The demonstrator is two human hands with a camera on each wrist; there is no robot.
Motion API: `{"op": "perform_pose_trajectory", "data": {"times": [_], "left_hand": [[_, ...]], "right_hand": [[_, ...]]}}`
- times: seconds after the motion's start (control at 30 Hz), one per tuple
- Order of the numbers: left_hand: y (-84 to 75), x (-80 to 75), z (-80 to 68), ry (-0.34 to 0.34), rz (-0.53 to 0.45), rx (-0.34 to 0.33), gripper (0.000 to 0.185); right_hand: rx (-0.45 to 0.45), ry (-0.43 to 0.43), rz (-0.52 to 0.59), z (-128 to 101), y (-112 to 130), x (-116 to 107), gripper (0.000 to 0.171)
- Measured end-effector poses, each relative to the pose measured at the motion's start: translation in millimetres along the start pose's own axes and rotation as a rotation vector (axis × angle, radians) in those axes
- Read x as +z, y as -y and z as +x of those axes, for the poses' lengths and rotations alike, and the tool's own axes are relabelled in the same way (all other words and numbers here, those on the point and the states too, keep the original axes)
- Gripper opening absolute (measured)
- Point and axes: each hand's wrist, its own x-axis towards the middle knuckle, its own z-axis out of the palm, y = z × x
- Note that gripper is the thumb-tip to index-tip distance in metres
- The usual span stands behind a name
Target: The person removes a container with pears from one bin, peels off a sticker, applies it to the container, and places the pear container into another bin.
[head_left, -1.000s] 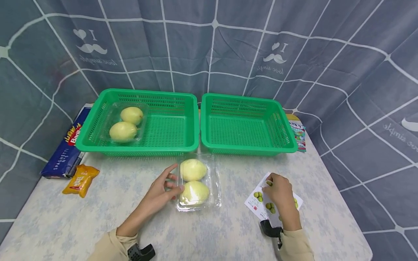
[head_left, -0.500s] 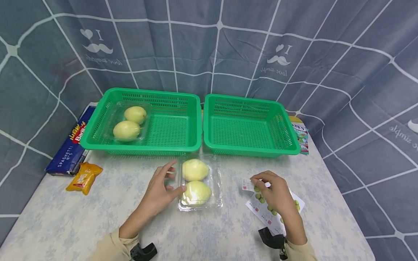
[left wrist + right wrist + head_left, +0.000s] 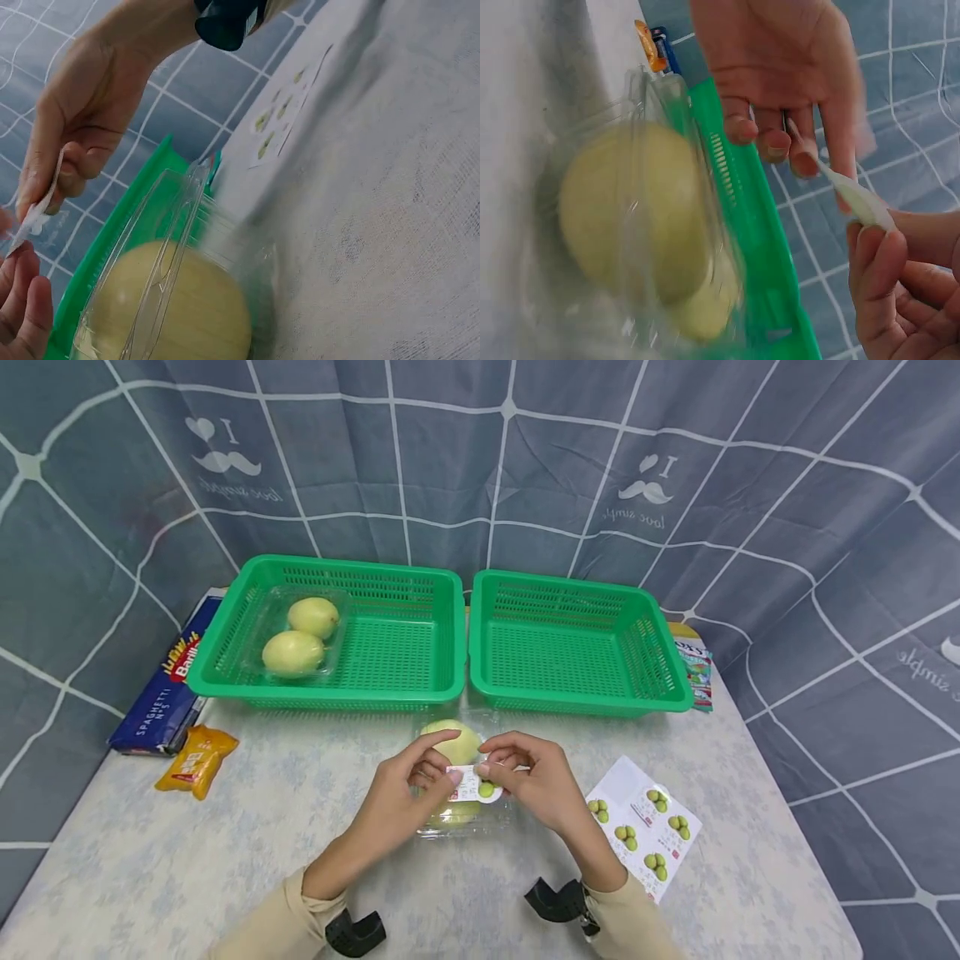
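Note:
Both hands hold a small white sticker label [image 3: 467,783] with a green fruit picture. My left hand [image 3: 401,789] pinches its left end between thumb and fingers. The right hand [image 3: 542,777] pinches its right end, beside the printed fruit. In the right wrist view, the label [image 3: 859,199] spans the two hands, slightly bent. Below them on the table lies a clear plastic clamshell box [image 3: 487,720] with two pale yellow melons [image 3: 450,739], partly hidden by the hands and label in the head view.
A sheet of fruit stickers [image 3: 637,843] lies right of the box. Behind stand two green baskets: the left one [image 3: 375,695] holds another boxed pair of melons [image 3: 292,653]; the right basket [image 3: 581,702] is bare. A spaghetti box [image 3: 161,706] and an orange snack bag [image 3: 198,762] lie left.
The right hand has peeled a label off the sheet and brought it left over the melon box. My left hand has left the box's side and taken the label's other end.

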Motion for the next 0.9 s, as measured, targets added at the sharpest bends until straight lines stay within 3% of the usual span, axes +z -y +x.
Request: {"op": "perform_pose_trajectory", "data": {"times": [0.23, 0.37, 0.5, 0.8, 0.9], "left_hand": [[5.4, -13.8, 7.0, -0.099, -0.046, -0.135, 0.045], [7.3, -17.6, 16.6, -0.125, -0.010, -0.180, 0.034], [8.9, -16.6, 23.1, -0.129, 0.008, -0.227, 0.021], [11.3, -15.4, 29.1, -0.107, 0.087, -0.231, 0.014], [12.5, -13.4, 29.8, -0.083, 0.117, -0.225, 0.009]], "right_hand": [[0.008, -0.020, -0.057, 15.0, 5.3, 9.9, 0.023], [0.035, -0.066, -0.052, 22.4, 0.0, 8.1, 0.011], [0.071, -0.078, -0.029, 29.2, -7.3, 6.8, 0.012], [0.175, -0.004, 0.185, 33.2, -17.8, 2.8, 0.014], [0.192, -0.006, 0.187, 31.8, -19.0, 1.0, 0.016]]}}
